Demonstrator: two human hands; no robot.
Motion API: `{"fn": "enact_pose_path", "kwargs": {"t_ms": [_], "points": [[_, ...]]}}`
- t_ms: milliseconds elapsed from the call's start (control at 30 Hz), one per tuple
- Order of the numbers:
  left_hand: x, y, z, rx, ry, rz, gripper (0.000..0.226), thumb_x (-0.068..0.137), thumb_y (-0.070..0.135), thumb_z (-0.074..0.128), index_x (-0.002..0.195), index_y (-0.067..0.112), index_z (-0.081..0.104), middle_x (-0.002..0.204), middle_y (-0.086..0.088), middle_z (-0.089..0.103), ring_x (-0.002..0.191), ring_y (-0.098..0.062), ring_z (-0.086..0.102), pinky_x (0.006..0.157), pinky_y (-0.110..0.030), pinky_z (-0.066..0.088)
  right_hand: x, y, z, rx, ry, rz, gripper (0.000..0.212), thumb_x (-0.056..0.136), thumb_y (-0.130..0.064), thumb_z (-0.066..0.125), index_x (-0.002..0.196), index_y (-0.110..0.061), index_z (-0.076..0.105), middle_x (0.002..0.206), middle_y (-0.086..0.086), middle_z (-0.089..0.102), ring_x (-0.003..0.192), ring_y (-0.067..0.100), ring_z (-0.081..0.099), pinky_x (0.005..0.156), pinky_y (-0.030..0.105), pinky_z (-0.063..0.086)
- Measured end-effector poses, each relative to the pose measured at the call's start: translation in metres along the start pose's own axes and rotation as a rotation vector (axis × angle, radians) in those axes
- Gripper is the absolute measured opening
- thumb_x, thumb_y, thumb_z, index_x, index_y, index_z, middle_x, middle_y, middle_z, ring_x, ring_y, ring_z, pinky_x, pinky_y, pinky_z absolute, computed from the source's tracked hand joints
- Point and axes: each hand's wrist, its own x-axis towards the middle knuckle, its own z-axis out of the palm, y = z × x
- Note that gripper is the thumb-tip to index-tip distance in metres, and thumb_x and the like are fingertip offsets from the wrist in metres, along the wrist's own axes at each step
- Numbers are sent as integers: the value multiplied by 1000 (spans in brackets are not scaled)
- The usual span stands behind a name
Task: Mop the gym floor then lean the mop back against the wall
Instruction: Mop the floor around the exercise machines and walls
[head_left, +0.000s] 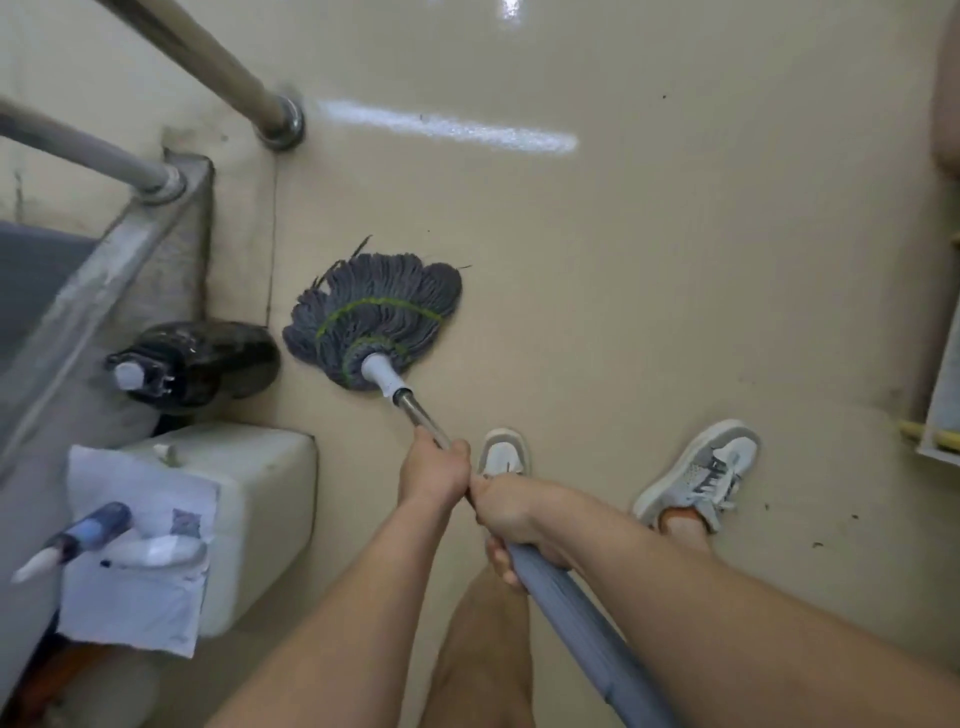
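Both hands clench the mop handle (545, 571): left hand (434, 470) on bare metal, right hand (511, 519) above, at the padded sleeve. The handle looks stiff and light; the soft string head (376, 312) lies splayed on the floor (649, 312), likely wet and draggy.

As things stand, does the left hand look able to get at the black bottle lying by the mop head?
Probably not right away: the left hand is wrapped round the mop handle. The bottle lies on the floor to its left with nothing covering it, so letting go and bending down should reach it.
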Motion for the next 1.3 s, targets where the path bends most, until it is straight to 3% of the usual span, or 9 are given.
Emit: {"fn": "enact_pose_path", "kwargs": {"t_ms": [133,267,433,600,800,1000,1133,1300], "points": [[-4,-19,10,-37,9,-40,43,79,31,50,113,5,51,110,-26,67,101,-43,65,86,-53,55,7,13,5,-30,26,-5,48,99,-46,29,73,-9,43,31,3,39,26,16,36,41,16,36],[-35,-3,51,-56,-35,13,43,90,26,50,129,7,45,122,-19,64,111,-37,61,95,-41,50,-12,54,-31,18,68,-50,49,98,-50,32,75,-10,46,38,3,36,25,14,32,39,13,32],[-82,26,132,55,-105,69,52,89,29,49,136,8,38,122,-19,64,110,-37,61,89,-35,49,-39,128,-97,136,104,-90,47,97,-58,34,95,-13,49,41,3,38,29,14,33,37,15,32],[-149,43,238,197,-172,164,63,92,27,48,147,5,27,123,-23,63,113,-40,59,90,-38,47,-54,232,-167,280,164,-115,47,95,-58,37,85,-14,49,44,2,39,30,13,34,37,15,34],[-231,51,365,376,-343,292,66,96,27,46,150,8,14,123,-22,63,113,-39,60,88,-36,46,-73,369,-231,580,219,-102,44,98,-53,39,98,-12,54,45,3,39,29,12,34,35,15,35],[-287,38,467,575,-537,451,72,96,29,46,155,13,7,129,-19,61,118,-38,58,95,-40,46,-78,468,-244,934,273,-96,44,97,-52,43,102,-9,54,47,4,40,30,14,35,35,18,36],[-305,2,486,681,-629,466,77,95,25,43,157,19,-2,133,-19,58,119,-37,57,96,-42,47,-76,492,-221,1054,221,-31,43,98,-53,38,98,-12,48,45,3,38,32,13,31,36,17,35],[-278,-23,438,664,-584,494,73,94,27,44,156,20,8,132,-19,59,120,-37,57,99,-42,48,-62,465,-179,1000,191,-12,44,97,-57,36,88,-14,44,46,2,34,32,14,30,36,17,35]]}}
